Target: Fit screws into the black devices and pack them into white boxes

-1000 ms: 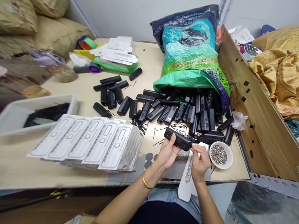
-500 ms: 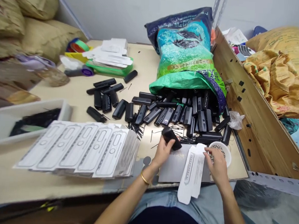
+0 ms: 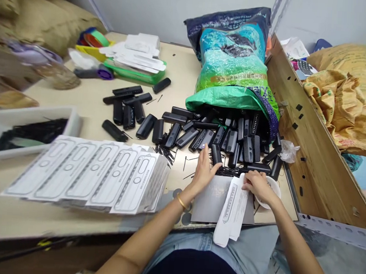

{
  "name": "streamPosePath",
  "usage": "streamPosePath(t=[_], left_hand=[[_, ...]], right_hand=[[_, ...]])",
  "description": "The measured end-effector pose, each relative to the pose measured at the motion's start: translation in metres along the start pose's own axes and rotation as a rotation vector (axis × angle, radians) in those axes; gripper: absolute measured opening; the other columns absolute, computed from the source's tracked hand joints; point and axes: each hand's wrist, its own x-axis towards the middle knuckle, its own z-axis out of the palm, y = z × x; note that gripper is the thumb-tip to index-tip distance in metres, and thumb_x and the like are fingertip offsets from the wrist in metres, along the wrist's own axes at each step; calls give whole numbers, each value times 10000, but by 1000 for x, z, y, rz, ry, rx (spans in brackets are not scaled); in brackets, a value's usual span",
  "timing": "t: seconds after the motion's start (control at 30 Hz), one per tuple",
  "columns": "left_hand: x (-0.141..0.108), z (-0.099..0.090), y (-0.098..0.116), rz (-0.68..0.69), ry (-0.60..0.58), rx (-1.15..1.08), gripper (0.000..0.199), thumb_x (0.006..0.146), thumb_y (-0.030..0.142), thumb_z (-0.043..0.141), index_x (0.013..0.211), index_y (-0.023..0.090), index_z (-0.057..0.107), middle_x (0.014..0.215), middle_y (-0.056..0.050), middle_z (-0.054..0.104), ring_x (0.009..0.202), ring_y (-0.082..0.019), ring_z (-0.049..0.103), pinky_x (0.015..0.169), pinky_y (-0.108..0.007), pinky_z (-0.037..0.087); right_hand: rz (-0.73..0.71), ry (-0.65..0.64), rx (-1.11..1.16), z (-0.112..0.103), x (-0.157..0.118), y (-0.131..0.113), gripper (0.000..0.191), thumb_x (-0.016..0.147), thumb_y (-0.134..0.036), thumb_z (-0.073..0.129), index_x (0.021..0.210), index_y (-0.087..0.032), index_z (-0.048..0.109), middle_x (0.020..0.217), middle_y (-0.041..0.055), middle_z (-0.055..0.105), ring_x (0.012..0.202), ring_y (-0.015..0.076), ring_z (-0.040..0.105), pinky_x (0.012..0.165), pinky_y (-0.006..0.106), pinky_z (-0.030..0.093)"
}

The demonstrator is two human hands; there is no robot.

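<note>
From my station I see the black oblong plastic case (image 3: pixel 216 154) on the table (image 3: pixel 180 66), just right of the nearer left hand's (image 3: pixel 204 174) wide-spread fingers, long axis pointing away; right hand's (image 3: pixel 257 186) grip, can't tell.

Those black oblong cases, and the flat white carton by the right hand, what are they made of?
The black oblong cases look like hard plastic, satin, with soft highlights. The flat white carton is probably thin card, matte, with crisp edges.

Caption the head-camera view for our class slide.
Left hand open beside black plastic casings; right hand by printed white cartons, partly covering a white bowl.
</note>
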Motion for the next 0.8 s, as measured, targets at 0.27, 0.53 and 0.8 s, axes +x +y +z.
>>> streamPosePath(t=[0.27, 0.53, 0.8], left_hand=[[-59, 14, 22, -674, -782, -609, 434, 796, 420, 626, 1097, 112, 575, 943, -143, 650, 784, -224, 662, 752, -384, 531], [-51, 15, 13, -365, -461, -506, 532, 777, 360, 660, 1239, 277, 410, 1003, -45, 614, 793, -175, 635, 705, -294, 511], [-55, 13, 9, -414, -357, -334, 743, 836, 399, 582, 1380, 279, 90, 933, -43, 616, 778, -173, 624, 759, -340, 495]], right_hand=[[-211, 100, 934, -21, 11, -12, 276, 761, -399, 632, 649, -210, 466, 713, -6, 596, 694, 155, 555, 676, 311, 444], [86, 506, 849, 21, -1, -56, 230, 832, -346, 550, 1018, -241, 633, 1137, 68, 542, 1069, 197, 530, 912, 350, 438], [93, 603, 1155, 46, 8, -75, 184, 828, -344, 576, 954, -210, 572, 962, 40, 603, 918, 181, 573, 844, 320, 449]])
